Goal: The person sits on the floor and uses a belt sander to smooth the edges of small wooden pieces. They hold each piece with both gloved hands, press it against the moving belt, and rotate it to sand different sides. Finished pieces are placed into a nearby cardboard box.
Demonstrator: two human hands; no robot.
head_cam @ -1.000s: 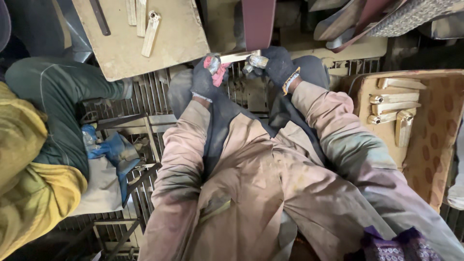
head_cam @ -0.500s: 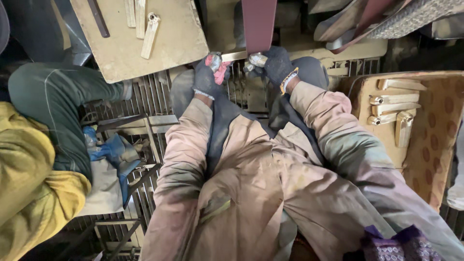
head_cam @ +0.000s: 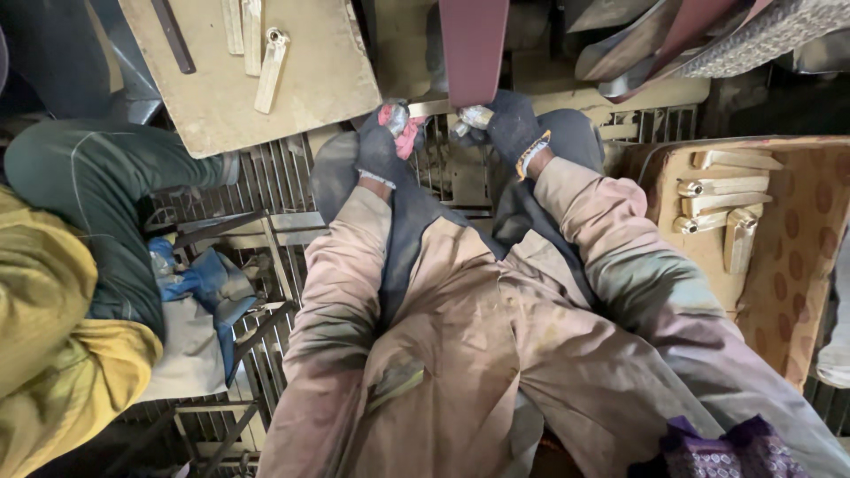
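Both my hands wear dark gloves and hold a flat pale metal piece (head_cam: 431, 108) by its two ends. My left hand (head_cam: 382, 146) grips the left end through a pink rag (head_cam: 407, 131). My right hand (head_cam: 509, 124) grips the right end. The piece lies crosswise against the lower end of a dark red sanding belt (head_cam: 474, 49) that runs upward out of view. My dusty pink sleeves and dark trousers fill the lower middle.
A dusty board (head_cam: 266, 80) at upper left carries several flat metal pieces. A tray (head_cam: 779, 274) at right holds similar pieces (head_cam: 722, 208). A person in green trousers and yellow top (head_cam: 71, 292) sits at left on a metal grate floor (head_cam: 274, 186).
My hands and the metal piece stay against the belt, shifting only slightly. The person at left has moved a little.
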